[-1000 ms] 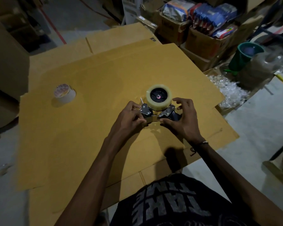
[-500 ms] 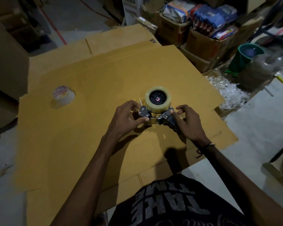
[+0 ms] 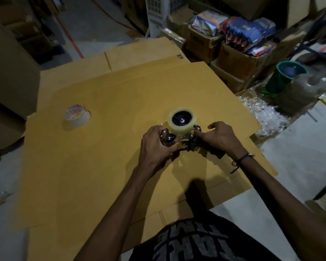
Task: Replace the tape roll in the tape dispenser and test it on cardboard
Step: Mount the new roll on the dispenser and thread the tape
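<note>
Cardboard sheet (image 3: 102, 157) lies flat on the floor, wide bare stretch to the left and toward the body; right edge drops to concrete just beyond the right wrist

Tape dispenser (image 3: 184, 142) sits mid-sheet, lying on its side, clear tape roll (image 3: 182, 120) seated on the hub

Old roll (image 3: 77, 115) well apart, left

Change since a second ago: right hand (image 3: 222, 137) has slid outward off the frame onto the handle end, fingers now curled round it; left hand (image 3: 156, 146) still pinches the metal front end. Roll looks mounted; threading the tape seems next
</note>
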